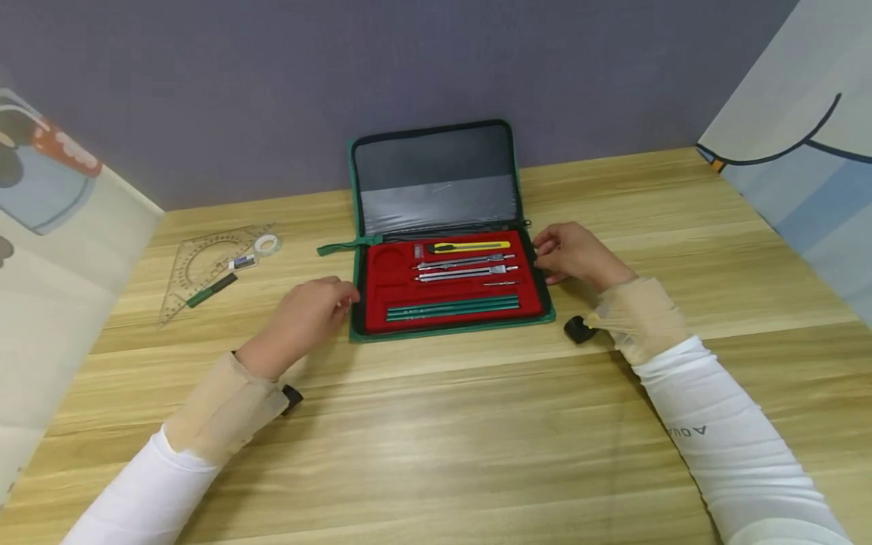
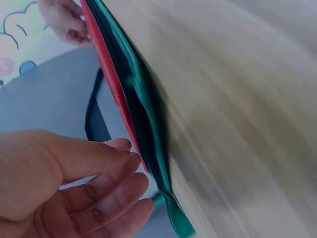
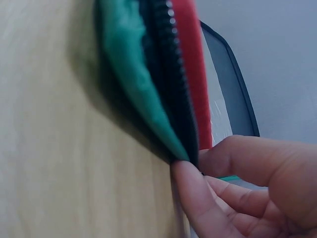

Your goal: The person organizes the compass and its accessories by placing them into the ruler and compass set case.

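A green zip case (image 1: 453, 331) lies open on the table, its dark lid (image 1: 436, 163) leaning up at the back. Its red tray (image 1: 395, 265) holds a yellow utility knife (image 1: 472, 247), compasses (image 1: 466, 275) and green pencils (image 1: 453, 308). My left hand (image 1: 303, 322) is at the case's left side; its loosely curled fingertips (image 2: 131, 163) are by the red tray's edge, and exact contact is unclear. On the right, my right hand (image 1: 575, 253) pinches the case's zippered rim (image 3: 190, 134) between thumb and forefinger.
Left of the case lie a clear set square (image 1: 179, 265), a roll of tape (image 1: 266, 244), a small eraser (image 1: 243, 262) and a green-and-black stick (image 1: 211, 291). A green strap (image 1: 337, 247) sticks out at the case's left. A grey wall (image 1: 272, 113) stands behind.
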Motion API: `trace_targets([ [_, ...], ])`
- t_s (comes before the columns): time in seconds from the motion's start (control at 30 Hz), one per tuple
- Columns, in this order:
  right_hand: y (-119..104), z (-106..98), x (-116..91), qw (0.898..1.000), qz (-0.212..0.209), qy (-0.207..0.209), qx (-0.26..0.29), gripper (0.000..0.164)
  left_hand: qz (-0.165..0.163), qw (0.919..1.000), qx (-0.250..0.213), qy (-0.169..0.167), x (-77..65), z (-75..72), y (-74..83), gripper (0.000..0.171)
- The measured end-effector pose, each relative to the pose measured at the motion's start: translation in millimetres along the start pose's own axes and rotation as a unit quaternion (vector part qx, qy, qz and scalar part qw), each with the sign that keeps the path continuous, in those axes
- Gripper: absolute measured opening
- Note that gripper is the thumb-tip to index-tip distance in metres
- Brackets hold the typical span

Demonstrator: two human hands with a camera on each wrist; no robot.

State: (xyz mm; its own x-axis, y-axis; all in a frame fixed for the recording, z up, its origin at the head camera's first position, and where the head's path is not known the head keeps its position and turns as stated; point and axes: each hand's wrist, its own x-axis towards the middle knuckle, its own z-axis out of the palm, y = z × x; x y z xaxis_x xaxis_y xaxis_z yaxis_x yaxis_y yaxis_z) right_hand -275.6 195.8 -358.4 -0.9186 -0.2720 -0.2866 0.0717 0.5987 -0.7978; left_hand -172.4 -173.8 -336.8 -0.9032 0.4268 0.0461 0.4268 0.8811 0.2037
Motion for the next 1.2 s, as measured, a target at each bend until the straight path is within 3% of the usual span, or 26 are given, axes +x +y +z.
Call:
trace_targets([
  [0.3,2.8,-1.0,0.1,1.0,0.003,0.001,0.001,0.039,-0.055,0.9984,-0.007,-0.007,-23.2,-15.1,-37.0,0.017],
  [0.5,2.3,-2.1,-1.3,1.0,0.002,0.001,0.002,0.039,-0.087,0.9962,-0.006,-0.001,-36.4,-22.0,-69.4,0.019],
  [0.73,0.4,-1.8,-1.6,1.0,0.004,0.0,-0.001,0.039,-0.119,0.9927,-0.004,-0.018,-51.3,-29.7,-106.7,0.021],
  [0.97,-0.3,-0.7,-0.6,1.0,0.005,-0.001,0.002,0.039,-0.139,0.9898,0.015,-0.028,-62.1,-39.3,-129.3,0.021],
  [1.2,-1.1,0.2,-1.0,1.0,0.001,-0.003,0.004,0.04,-0.174,0.9842,0.002,-0.033,-66.2,-45.4,-149.4,0.023],
])
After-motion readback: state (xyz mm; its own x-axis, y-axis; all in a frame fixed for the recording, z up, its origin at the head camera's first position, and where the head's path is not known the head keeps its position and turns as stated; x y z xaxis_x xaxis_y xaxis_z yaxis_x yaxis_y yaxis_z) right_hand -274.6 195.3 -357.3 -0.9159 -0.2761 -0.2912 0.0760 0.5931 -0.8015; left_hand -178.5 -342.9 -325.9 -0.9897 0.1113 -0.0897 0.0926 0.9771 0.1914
